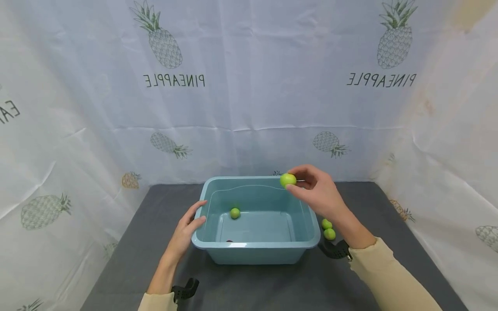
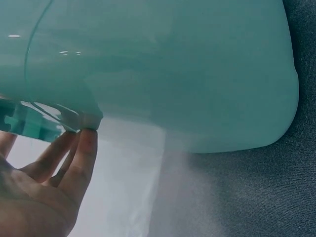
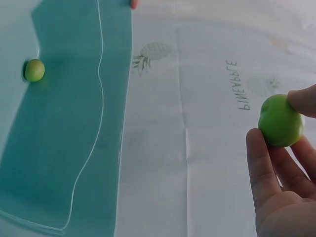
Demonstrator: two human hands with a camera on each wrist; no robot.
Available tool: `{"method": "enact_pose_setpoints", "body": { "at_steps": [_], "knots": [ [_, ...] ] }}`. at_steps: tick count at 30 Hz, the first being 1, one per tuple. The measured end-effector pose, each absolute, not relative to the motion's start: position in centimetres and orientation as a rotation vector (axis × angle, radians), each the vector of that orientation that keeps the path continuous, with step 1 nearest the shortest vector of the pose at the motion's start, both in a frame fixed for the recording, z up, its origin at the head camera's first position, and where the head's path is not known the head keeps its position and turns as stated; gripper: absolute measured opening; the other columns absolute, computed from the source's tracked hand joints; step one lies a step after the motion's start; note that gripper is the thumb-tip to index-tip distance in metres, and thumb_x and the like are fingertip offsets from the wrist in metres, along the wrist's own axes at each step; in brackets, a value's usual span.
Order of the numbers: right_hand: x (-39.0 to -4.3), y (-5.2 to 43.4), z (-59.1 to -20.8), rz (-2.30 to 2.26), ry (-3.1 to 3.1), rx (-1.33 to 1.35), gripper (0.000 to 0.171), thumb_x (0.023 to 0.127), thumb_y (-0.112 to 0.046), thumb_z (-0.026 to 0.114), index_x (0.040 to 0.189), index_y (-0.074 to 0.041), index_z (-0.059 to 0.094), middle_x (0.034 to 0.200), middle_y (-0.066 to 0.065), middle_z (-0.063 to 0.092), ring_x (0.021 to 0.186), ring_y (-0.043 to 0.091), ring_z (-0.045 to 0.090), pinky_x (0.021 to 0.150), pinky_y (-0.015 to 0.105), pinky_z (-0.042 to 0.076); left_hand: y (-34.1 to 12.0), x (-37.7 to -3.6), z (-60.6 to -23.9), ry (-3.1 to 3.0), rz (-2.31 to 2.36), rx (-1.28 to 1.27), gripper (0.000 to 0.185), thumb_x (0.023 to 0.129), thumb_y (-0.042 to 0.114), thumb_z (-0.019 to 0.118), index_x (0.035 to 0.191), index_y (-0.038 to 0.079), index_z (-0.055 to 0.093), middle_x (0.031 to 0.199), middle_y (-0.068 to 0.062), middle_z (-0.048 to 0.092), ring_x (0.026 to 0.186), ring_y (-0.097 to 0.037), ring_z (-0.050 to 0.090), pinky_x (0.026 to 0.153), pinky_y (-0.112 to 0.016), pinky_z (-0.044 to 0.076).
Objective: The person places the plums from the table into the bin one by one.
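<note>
My right hand point(image 1: 317, 190) pinches a small round green fruit point(image 3: 281, 121) between thumb and fingers, above the right back corner of a blue-green plastic basin point(image 1: 254, 245). Its smooth skin and a shallow dimple show in the right wrist view. My left hand point(image 1: 182, 235) grips the basin's left rim; fingertips point(image 2: 88, 140) touch the rim's outer side in the left wrist view. On the basin floor, near the back left, lies another green fruit point(image 1: 235, 213). Part of a dark red thing point(image 1: 230, 241) shows behind the front rim, mostly hidden.
Two more green fruits point(image 1: 329, 234) lie on the dark grey tabletop point(image 1: 128, 242), right of the basin and close to my right wrist. A white cloth point(image 1: 249, 108) printed with pineapples hangs behind the table and along both sides.
</note>
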State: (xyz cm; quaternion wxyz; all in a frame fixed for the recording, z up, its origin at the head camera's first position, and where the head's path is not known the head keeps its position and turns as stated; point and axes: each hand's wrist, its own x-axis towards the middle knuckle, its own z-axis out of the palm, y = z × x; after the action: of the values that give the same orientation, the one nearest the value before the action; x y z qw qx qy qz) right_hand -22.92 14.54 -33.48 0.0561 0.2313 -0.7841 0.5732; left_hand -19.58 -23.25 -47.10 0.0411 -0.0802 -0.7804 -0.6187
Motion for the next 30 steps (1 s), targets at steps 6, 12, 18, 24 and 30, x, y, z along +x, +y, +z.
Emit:
{"method": "enact_pose_setpoints", "body": {
  "at_steps": [6,12,18,24,30],
  "knots": [
    [-24.3,13.3,-32.6,1.756,-2.374,0.707,0.034,0.092,-0.01,0.075,0.123,-0.003,0.064,0.121,0.012,0.064,0.105,0.024,0.07,0.086,0.031,0.055,-23.2,-19.7,-47.1,-2.389,-1.898,-0.241,0.047,0.107,0.024,0.051,0.153,0.018,0.044,0.166,-0.014,0.023,0.151,-0.037,0.023,0.109,-0.064,0.028],
    [-25.4,12.3,-32.2,1.774,-2.391,0.707,0.033,0.091,-0.009,0.076,0.122,-0.003,0.065,0.121,0.012,0.065,0.104,0.025,0.069,0.086,0.032,0.056,-23.2,-19.4,-47.1,-2.39,-1.907,-0.218,0.047,0.107,0.022,0.051,0.153,0.017,0.044,0.166,-0.015,0.023,0.151,-0.037,0.023,0.11,-0.064,0.028],
    [-26.6,11.3,-31.9,1.802,-2.394,0.72,0.035,0.09,-0.011,0.076,0.122,-0.004,0.064,0.121,0.012,0.065,0.105,0.023,0.068,0.085,0.032,0.055,-23.2,-19.4,-46.9,-2.395,-1.898,-0.232,0.046,0.107,0.023,0.051,0.152,0.018,0.044,0.166,-0.013,0.021,0.152,-0.036,0.019,0.112,-0.064,0.024],
    [-27.7,10.4,-32.3,1.821,-2.343,0.834,0.034,0.091,-0.007,0.074,0.123,0.001,0.063,0.119,0.016,0.065,0.104,0.027,0.068,0.085,0.034,0.055,-23.1,-19.6,-46.9,-2.405,-1.881,-0.249,0.047,0.107,0.023,0.052,0.153,0.017,0.043,0.166,-0.014,0.021,0.152,-0.038,0.019,0.111,-0.065,0.025],
    [-29.0,9.5,-33.3,1.819,-2.338,0.847,0.033,0.091,-0.008,0.075,0.121,0.001,0.063,0.118,0.016,0.065,0.104,0.028,0.068,0.084,0.034,0.055,-23.2,-19.5,-47.0,-2.391,-1.884,-0.248,0.047,0.107,0.021,0.052,0.153,0.017,0.044,0.166,-0.015,0.022,0.152,-0.037,0.02,0.112,-0.064,0.024]
  ]
}}
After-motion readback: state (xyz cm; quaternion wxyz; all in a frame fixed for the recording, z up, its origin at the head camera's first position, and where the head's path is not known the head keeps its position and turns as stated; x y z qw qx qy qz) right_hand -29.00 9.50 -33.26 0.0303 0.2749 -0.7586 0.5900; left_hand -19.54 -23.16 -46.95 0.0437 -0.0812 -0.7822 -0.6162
